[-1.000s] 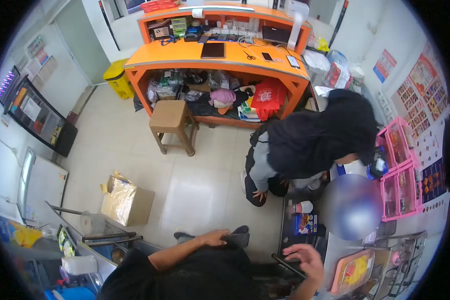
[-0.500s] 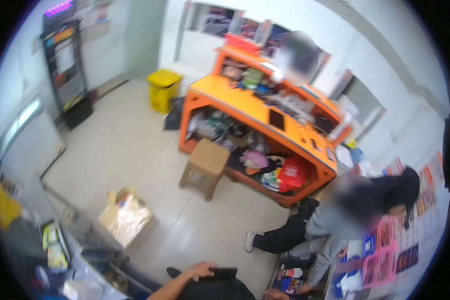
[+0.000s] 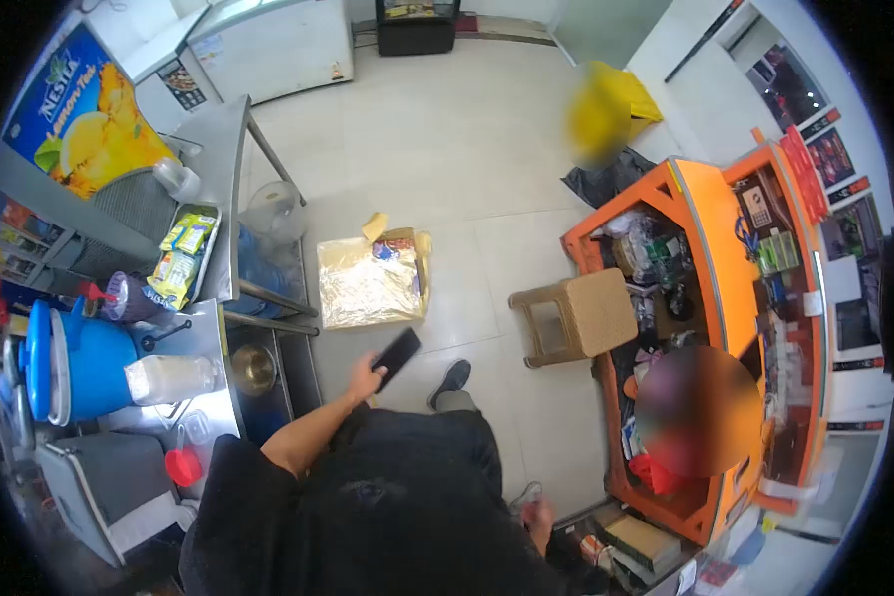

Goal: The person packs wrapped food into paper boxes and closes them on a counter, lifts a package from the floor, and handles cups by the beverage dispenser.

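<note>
My left hand [image 3: 368, 375] is closed around a black smartphone [image 3: 399, 358], held in front of my body above the floor. My right hand [image 3: 539, 521] hangs low at my right side with its fingers curled, near my shoe and the orange counter's end. Whatever it may hold is too small and blurred to make out. Beyond the phone, a foil-covered box [image 3: 368, 288] lies on the floor, with a blue and red packet in its open corner.
A brown stool [image 3: 596, 316] stands by the orange counter [image 3: 705, 238]. On my left, a steel worktop [image 3: 230, 189] bears packets and a blue drink jug [image 3: 94, 363]. A white chest freezer [image 3: 278, 50] and a blurred yellow bin [image 3: 606, 109] are farther back.
My view has swung round to the right-hand side of the room's far end, bringing the left worktop in. The phone has come up forward in my left hand. The co-worker has left view.
</note>
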A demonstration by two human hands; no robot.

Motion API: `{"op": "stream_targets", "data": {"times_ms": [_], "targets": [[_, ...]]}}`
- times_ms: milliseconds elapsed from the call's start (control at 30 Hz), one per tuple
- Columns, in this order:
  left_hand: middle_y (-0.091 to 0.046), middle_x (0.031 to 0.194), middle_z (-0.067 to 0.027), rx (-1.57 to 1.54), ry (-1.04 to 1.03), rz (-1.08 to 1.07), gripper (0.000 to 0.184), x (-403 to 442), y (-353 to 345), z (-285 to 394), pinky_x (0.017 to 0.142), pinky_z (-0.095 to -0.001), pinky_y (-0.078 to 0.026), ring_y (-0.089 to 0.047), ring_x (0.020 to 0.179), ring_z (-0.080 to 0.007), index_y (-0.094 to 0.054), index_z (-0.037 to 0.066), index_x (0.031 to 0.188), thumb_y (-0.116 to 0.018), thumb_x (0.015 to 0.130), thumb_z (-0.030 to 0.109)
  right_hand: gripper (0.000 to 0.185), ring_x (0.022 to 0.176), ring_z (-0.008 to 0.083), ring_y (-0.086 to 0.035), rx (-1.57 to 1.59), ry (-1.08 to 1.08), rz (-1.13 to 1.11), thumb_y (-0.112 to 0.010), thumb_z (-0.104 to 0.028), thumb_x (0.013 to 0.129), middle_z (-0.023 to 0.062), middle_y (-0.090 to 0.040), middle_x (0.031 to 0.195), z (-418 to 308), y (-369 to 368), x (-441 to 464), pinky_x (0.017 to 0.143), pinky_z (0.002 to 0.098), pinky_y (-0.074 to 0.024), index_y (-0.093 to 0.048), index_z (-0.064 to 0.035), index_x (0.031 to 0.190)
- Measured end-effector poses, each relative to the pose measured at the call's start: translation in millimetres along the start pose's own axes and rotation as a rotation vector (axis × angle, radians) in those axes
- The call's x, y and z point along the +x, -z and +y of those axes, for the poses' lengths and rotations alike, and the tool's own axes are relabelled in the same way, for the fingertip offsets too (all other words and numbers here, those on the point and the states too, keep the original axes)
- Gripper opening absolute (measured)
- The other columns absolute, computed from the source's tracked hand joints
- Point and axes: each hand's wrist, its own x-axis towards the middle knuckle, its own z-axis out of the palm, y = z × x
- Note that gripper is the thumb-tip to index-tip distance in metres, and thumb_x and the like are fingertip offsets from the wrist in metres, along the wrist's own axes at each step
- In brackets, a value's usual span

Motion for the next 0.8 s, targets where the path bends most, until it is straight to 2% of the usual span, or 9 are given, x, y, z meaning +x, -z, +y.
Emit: {"op": "stream_targets", "data": {"times_ms": [33,67,133,367,567,600,633,700,800], "targets": [[-0.067,0.113,-0.0237,0.086,0.033,0.081,0.037,7.5,8.7,7.8,0.092,-0.0461,-0.049,-0.063,0.108,-0.0406,-0.061,0.003,0.119,-0.069,0.085,0.017,0.03,0.053,0.0218,-0.056,-0.094,-0.121,0.151,-0.05,-0.033,0.099,0.0086,-0.057,0.065,-34.4,-5.2,49.3,0.047,0.0357,-0.047,-0.057,-0.0049,0.092],[-0.067,0.113,-0.0249,0.172,0.07,0.15,0.034,21.8,18.9,17.5,0.092,-0.0465,-0.049,-0.063,0.109,-0.0408,-0.062,0.004,0.116,-0.068,0.085,0.017,0.033,0.074,0.0242,-0.065,-0.099,0.253,-0.117,-0.056,-0.035,0.094,0.0113,-0.064,0.087,-67.3,-10.1,51.4,0.062,0.0387,-0.0555,-0.058,-0.004,0.105],[-0.067,0.111,-0.0257,0.315,0.12,0.188,0.034,52.5,39.4,36.8,0.091,-0.0469,-0.05,-0.063,0.108,-0.041,-0.062,0.003,0.115,-0.069,0.084,0.016,0.033,0.078,0.0224,-0.063,-0.267,0.021,0.011,-0.058,-0.031,0.094,0.0113,-0.064,0.088,-177.8,-86.4,94.1,0.066,0.0359,-0.0545,-0.057,-0.0045,0.113],[-0.068,0.111,-0.0228,0.27,0.378,0.381,0.042,128.4,47.4,39.9,0.094,-0.0463,-0.05,-0.063,0.109,-0.0396,-0.064,0.004,0.112,-0.069,0.077,0.026,0.028,0.077,0.0174,-0.062,-0.522,0.273,-0.431,-0.055,-0.033,0.098,0.007,-0.065,0.093,-412.9,-303.2,180.2,0.06,0.0319,-0.0521,-0.059,-0.012,0.117],[-0.065,0.116,-0.0232,0.529,0.466,0.114,0.038,193.8,14.0,93.1,0.095,-0.0469,-0.049,-0.061,0.113,-0.0386,-0.062,0.007,0.114,-0.06,0.08,0.022,0.031,0.062,0.0178,-0.063,-0.549,0.335,-0.572,-0.047,-0.041,0.1,0.0056,-0.065,0.078,-495.3,-405.5,284.1,0.048,0.0352,-0.0491,-0.059,-0.0139,0.093],[-0.065,0.117,-0.0225,0.546,0.472,0.116,0.038,217.7,1.5,90.5,0.095,-0.0466,-0.049,-0.061,0.113,-0.0388,-0.062,0.008,0.114,-0.062,0.079,0.022,0.037,0.062,0.018,-0.062,-0.453,0.288,-0.419,-0.043,-0.046,0.1,0.0048,-0.066,0.079,-487.5,-410.1,309.4,0.05,0.0356,-0.0489,-0.061,-0.0156,0.088],[-0.066,0.116,-0.0213,0.571,0.496,0.034,0.038,245.3,-5.8,99.5,0.095,-0.0457,-0.05,-0.062,0.113,-0.0374,-0.063,0.009,0.114,-0.064,0.078,0.023,0.038,0.067,0.0186,-0.062,-0.314,0.091,-0.781,-0.044,-0.048,0.099,0.0038,-0.065,0.079,-475.8,-396.5,397.9,0.055,0.0355,-0.0508,-0.062,-0.0156,0.091],[-0.067,0.115,-0.0186,0.561,0.494,-0.005,0.04,302.0,-26.1,130.0,0.094,-0.0446,-0.051,-0.063,0.112,-0.0341,-0.066,0.011,0.112,-0.068,0.075,0.024,0.037,0.069,0.0197,-0.062,-0.582,0.016,-0.549,-0.045,-0.048,0.099,0.005,-0.065,0.082,-500.3,-427.4,355.7,0.057,0.0361,-0.0506,-0.061,-0.0156,0.094],[-0.069,0.107,-0.0186,0.515,0.364,0.062,0.034,412.5,-66.6,194.8,0.089,-0.0475,-0.052,-0.065,0.106,-0.0367,-0.066,0.01,0.108,-0.067,0.076,0.023,0.034,0.073,0.0213,-0.062,-0.695,0.002,-0.571,-0.045,-0.047,0.1,0.0067,-0.064,0.086,-560.9,-499.6,334.6,0.061,0.037,-0.0504,-0.058,-0.0155,0.099]]}}
